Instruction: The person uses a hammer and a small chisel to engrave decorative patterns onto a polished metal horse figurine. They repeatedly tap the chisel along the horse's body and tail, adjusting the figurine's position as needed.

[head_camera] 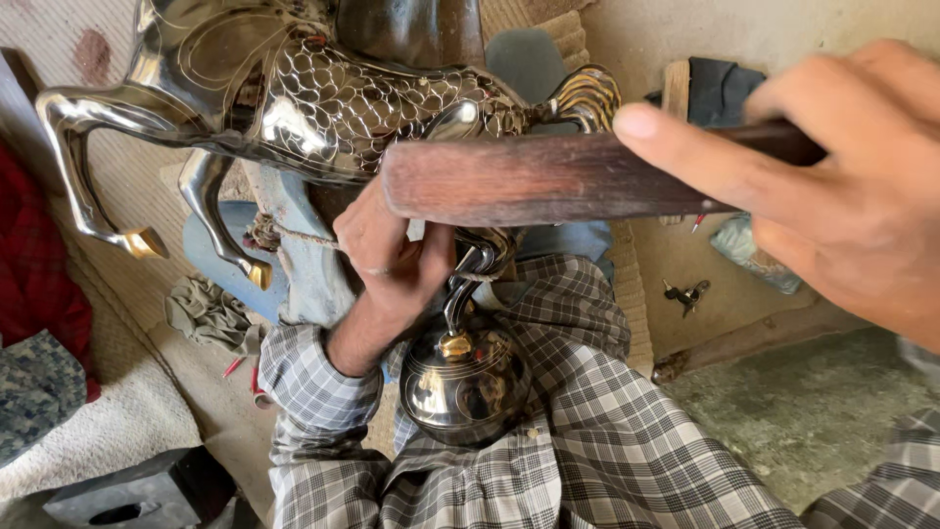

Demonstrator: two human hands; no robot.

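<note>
A shiny metal horse figure with engraved scale patterns and brass-tipped hooves rears across the upper left, standing on a round dark metal base that rests in my lap. My left hand is pressed against the horse's underside, pinching a thin metal tool whose tip is hidden. My right hand grips a dark wooden stick, held level close to the camera, its blunt end just above my left hand.
Checked cloth covers my arm and legs. A crumpled rag and a red pen lie on the floor at left, a dark block at the bottom left, a plastic bag and small keys at right.
</note>
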